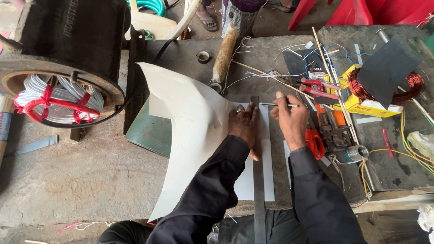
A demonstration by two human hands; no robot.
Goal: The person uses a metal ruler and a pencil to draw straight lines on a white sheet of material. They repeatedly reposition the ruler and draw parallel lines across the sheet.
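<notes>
Steel ruler (258,199) runs toward camera, left hand (244,124) fingers spread flat, pinning it on the white sheet (190,135) on the desk (190,54). Right hand (291,119) fingers pinch a pen (279,105) at the ruler's far end. Risk: curled sheet lifts, ruler slips, line skews.

White sheet (190,131), grey ruler (258,180), seemingly orange scissors (313,141)
</notes>
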